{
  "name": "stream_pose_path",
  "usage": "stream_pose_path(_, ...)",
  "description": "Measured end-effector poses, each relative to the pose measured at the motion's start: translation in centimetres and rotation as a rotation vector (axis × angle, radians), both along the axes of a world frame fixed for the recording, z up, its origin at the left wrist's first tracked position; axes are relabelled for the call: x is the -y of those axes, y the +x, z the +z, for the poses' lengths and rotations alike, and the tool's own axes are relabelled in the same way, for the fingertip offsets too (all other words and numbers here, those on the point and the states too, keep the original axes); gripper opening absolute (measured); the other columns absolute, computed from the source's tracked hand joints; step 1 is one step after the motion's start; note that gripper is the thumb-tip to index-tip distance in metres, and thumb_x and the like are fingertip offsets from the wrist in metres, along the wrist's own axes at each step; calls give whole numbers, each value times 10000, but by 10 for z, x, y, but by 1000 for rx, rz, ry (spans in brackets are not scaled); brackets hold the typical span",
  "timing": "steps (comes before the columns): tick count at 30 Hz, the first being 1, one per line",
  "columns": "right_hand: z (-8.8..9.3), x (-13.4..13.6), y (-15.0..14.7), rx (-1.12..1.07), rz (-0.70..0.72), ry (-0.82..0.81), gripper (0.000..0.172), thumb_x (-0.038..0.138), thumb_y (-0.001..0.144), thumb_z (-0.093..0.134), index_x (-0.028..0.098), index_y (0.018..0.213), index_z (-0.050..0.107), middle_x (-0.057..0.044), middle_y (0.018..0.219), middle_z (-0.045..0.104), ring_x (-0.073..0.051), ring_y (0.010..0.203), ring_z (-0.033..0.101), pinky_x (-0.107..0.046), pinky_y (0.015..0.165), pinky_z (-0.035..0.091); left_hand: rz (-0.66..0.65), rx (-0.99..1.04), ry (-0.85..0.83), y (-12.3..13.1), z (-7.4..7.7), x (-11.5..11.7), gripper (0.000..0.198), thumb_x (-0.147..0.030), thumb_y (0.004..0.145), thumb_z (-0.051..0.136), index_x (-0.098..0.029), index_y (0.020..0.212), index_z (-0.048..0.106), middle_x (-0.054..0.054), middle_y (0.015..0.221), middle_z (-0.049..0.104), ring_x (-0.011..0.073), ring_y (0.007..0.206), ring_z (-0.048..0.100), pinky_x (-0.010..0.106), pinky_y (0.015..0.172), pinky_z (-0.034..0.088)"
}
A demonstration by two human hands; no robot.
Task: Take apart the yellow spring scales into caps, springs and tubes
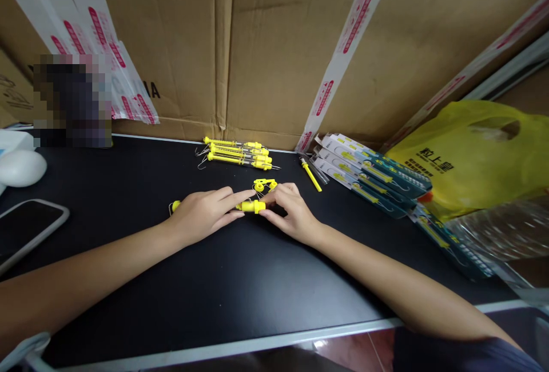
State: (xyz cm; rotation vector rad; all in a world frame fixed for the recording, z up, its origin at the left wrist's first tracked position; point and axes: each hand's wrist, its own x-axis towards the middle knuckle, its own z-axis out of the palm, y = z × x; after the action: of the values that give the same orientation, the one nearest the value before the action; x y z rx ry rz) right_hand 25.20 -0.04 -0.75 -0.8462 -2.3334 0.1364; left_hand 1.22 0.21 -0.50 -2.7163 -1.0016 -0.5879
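My left hand (pixel 206 212) is gripping a yellow tube (pixel 251 206) between the bench's (pixel 240 297) near and far edges
It is probably handling light, stiff and slightly slippery, best held by its thick end; my right hand (pixel 289 212) is touching there, pinching or not I cannot tell; similar tubes (pixel 240 154) are crowding the far edge, most room lying toward the near edge

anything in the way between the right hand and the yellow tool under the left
Nothing visible: the right hand is at the end of the yellow tool, and the small yellow parts lie just beyond, not between them.
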Motion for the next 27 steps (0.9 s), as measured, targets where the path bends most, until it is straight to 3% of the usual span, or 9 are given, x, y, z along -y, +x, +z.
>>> stream_pose_path(8, 4, 1, -1, 92, -34, -37, 182, 336, 932, 445, 202, 882, 558, -27, 828, 638, -173, 822, 524, -361, 826, 316, -10, -3, -8, 0, 1, -1, 422, -414, 940, 404, -297, 1346, 402, -34, 863, 582, 79, 683, 578, 189, 604, 415)
stream_pose_path(18, 1, 0, 0, 31, 7, -5, 116, 315, 900, 517, 203, 928, 530, -30, 816, 606, -171, 824, 530, -345, 827, 359, 7, -13, -12, 0, 1, -1, 418, -416, 942, 397, -304, 1345, 400, -35, 862, 586, 85, 694, 586, 192, 609, 421)
stream_pose_path(22, 4, 1, 0, 45, -10, -16, 174, 359, 900, 501, 200, 968, 515, -46, 880, 610, -179, 850, 521, -360, 842, 351, 1, 1, -11, 0, 0, -2, 430, -418, 942, 398, -303, 1356, 384, -36, 858, 585, 81, 685, 583, 188, 605, 417)
stream_pose_path(27, 3, 1, 0, 81, -18, -7, 162, 338, 932, 442, 203, 890, 522, -36, 832, 609, -184, 850, 505, -365, 838, 341, -6, -4, -11, 0, 1, 0, 432, -418, 937, 412, -299, 1352, 394, -30, 857, 589, 82, 688, 584, 185, 604, 411)
